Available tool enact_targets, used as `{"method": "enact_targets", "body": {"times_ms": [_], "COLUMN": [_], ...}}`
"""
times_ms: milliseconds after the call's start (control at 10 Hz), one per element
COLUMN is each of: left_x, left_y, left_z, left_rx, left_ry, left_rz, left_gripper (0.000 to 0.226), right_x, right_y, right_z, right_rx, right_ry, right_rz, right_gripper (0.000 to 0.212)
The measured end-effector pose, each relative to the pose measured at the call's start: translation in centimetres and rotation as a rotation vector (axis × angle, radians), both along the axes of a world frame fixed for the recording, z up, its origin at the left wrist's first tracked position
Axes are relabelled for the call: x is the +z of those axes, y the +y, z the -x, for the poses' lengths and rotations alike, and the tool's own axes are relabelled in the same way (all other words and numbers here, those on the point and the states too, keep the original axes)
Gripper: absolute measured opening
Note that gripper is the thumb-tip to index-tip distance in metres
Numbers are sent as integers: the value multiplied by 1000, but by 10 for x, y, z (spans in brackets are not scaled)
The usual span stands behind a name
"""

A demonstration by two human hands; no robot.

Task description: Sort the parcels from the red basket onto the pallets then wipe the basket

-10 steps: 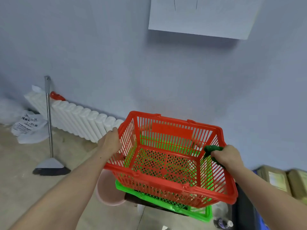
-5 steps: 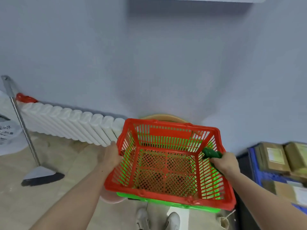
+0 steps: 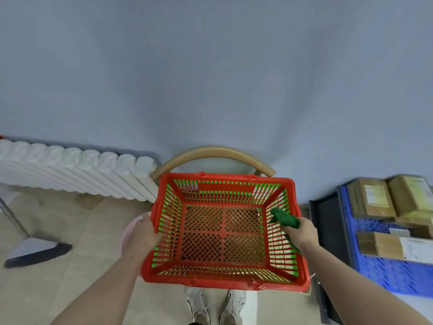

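Observation:
The red basket point(image 3: 222, 281) has nothing inside and is nested in a green basket that shows through its slats. My left hand point(image 3: 145, 238) grips the red basket's left wall from outside. My right hand point(image 3: 301, 232) holds a green cloth point(image 3: 283, 216) at the right wall, the cloth's tip poking inside the basket. Brown parcels point(image 3: 372, 198) lie on a blue pallet point(image 3: 384, 268) at the right.
A white radiator point(image 3: 75, 170) lines the wall at the left. A broom point(image 3: 35, 250) lies on the floor at the far left. A pink stool point(image 3: 131, 233) sits under my left hand. A curved wooden chair back point(image 3: 213, 152) stands behind the basket. My white shoes point(image 3: 213, 306) show below.
The view has tilted down and the basket now sits lower, looking squarer from above. Both hands keep their hold. The pallet with parcels has come further into view.

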State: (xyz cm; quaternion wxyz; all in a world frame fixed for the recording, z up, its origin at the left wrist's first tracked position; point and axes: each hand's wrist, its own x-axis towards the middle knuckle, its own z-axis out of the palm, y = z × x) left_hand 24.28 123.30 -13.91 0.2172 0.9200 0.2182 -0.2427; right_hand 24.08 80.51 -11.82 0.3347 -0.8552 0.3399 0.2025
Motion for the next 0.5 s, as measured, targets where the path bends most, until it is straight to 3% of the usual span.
{"method": "enact_targets", "body": {"times_ms": [200, 400, 500], "left_x": [6, 18, 15], "left_y": [-9, -5, 4], "left_z": [2, -10, -16], "left_rx": [40, 40, -26], "left_ry": [72, 19, -39], "left_rz": [58, 48, 12], "left_gripper": [29, 46, 50], "right_x": [-5, 15, 35], "right_y": [-9, -15, -18], "right_z": [2, 4, 11], "right_rx": [26, 132, 12], "right_ry": [59, -41, -140], "right_rz": [-131, 53, -81], "right_gripper": [32, 39, 31]}}
